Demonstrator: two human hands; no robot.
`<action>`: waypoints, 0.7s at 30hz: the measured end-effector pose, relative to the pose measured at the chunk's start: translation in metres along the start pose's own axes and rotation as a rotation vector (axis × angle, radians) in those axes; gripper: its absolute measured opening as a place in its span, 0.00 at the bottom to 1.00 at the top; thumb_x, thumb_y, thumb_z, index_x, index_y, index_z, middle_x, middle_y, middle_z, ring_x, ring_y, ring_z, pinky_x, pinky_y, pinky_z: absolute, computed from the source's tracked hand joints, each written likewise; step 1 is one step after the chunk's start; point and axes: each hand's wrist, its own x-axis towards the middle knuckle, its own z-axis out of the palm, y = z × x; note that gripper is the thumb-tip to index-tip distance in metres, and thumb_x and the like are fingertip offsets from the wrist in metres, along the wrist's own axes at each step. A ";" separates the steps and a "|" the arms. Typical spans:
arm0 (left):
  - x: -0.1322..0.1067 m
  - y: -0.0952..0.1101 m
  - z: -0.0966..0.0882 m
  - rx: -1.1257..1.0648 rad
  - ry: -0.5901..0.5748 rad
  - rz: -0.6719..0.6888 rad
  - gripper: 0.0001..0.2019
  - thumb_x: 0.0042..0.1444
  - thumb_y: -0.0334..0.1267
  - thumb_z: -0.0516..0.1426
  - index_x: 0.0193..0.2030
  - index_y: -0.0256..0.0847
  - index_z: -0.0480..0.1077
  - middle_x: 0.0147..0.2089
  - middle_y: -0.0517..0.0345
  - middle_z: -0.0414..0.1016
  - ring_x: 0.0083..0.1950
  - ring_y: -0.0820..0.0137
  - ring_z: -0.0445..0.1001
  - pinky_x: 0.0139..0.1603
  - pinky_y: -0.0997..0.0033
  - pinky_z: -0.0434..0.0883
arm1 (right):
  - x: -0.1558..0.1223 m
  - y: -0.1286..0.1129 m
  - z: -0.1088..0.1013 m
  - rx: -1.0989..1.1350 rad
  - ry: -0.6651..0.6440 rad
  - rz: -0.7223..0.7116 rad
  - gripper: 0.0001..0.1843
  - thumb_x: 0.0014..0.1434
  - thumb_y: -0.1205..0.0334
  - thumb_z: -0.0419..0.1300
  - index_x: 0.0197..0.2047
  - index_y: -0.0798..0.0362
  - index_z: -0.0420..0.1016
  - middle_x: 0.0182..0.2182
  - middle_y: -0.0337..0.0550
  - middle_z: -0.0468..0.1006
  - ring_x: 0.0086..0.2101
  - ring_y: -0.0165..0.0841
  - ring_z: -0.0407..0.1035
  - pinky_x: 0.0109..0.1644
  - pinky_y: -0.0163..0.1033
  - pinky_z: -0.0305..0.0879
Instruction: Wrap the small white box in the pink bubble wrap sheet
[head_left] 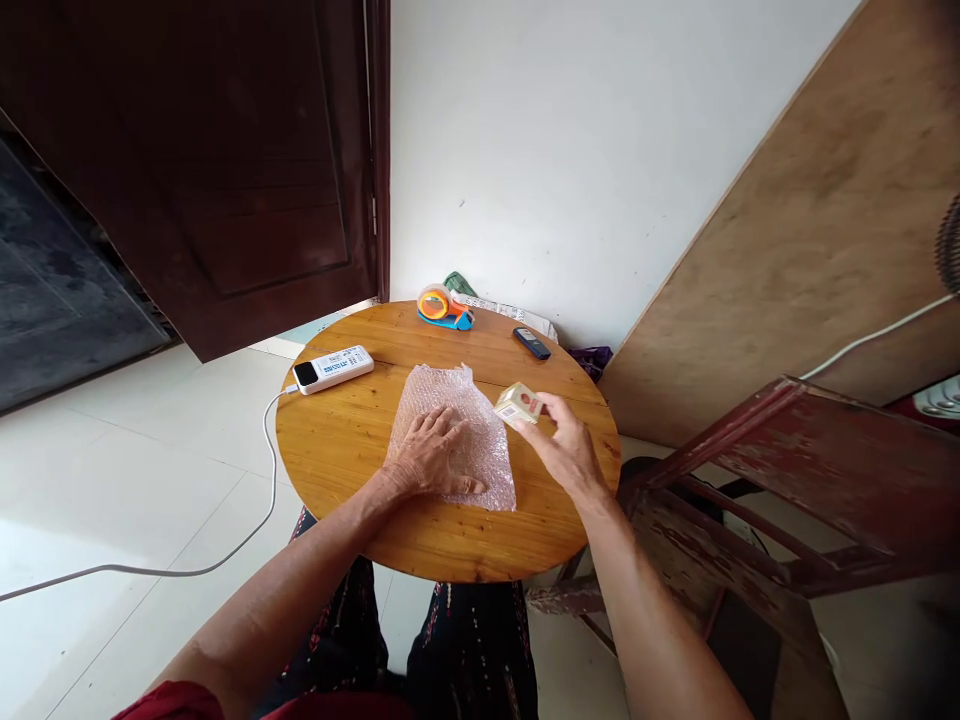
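Note:
A sheet of clear bubble wrap [480, 455] lies spread on the round wooden table [337, 440]. My left hand [431, 452] rests flat on the sheet, fingers stretched out and thumb pointing right. Just above the sheet's right edge, my right hand [566, 440] grips a small cardboard box [517, 403] between thumb and fingers. The box is pale with red print and what looks like a barcode on one face. It is held tilted.
A tape dispenser [446, 307] stands at the table's far edge, with a dark phone-like device [532, 343] right of it. At left lies a white power bank [334, 370] with a cable [271, 470] trailing off. A wooden chair [750, 500] stands at right.

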 end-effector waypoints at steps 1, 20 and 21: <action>-0.001 0.001 0.000 0.019 0.002 0.000 0.50 0.45 0.66 0.63 0.70 0.40 0.58 0.75 0.36 0.51 0.76 0.45 0.46 0.74 0.43 0.46 | 0.001 0.007 -0.006 -0.048 0.026 0.031 0.25 0.56 0.50 0.60 0.55 0.50 0.70 0.50 0.49 0.80 0.50 0.44 0.73 0.55 0.50 0.67; 0.000 -0.001 0.008 0.063 0.025 0.022 0.51 0.45 0.71 0.59 0.70 0.39 0.59 0.74 0.34 0.51 0.75 0.43 0.47 0.73 0.43 0.47 | 0.005 -0.024 0.074 -0.378 -0.297 -0.185 0.22 0.67 0.67 0.46 0.61 0.56 0.69 0.59 0.54 0.73 0.60 0.41 0.65 0.65 0.49 0.59; 0.000 -0.001 0.009 0.067 0.024 0.023 0.51 0.46 0.71 0.59 0.70 0.40 0.59 0.74 0.34 0.51 0.76 0.42 0.47 0.73 0.42 0.47 | 0.007 -0.018 0.077 -0.411 -0.282 -0.161 0.22 0.67 0.67 0.45 0.61 0.57 0.69 0.61 0.55 0.71 0.62 0.43 0.63 0.65 0.51 0.58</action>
